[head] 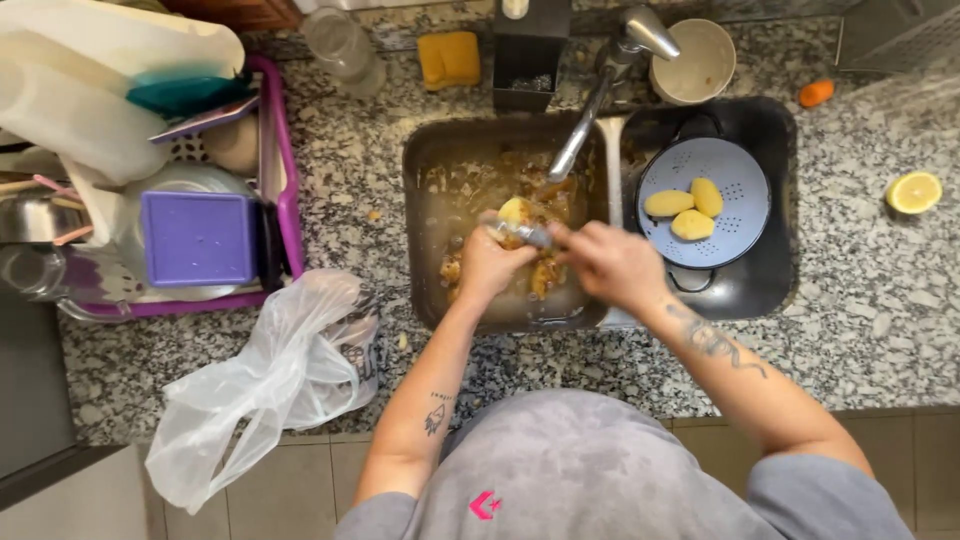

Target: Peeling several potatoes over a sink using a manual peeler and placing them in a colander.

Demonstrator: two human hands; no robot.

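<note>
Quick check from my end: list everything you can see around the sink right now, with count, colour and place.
potato being peeled: 1, yellow, over left sink basin
peeler: 1, metallic, between the hands
peelings: pile, brown, left basin
colander: 1, pale blue, right basin
peeled potatoes: 3, yellow, in colander
tap: 1, steel, behind basins
sponge: 1, yellow, counter behind sink
cup: 1, cream, by tap
lemon half: 1, yellow, right counter
dish rack: 1, purple, left counter
plastic bag: 1, clear, counter front left
left hand: holds potato
right hand: holds peeler
</note>
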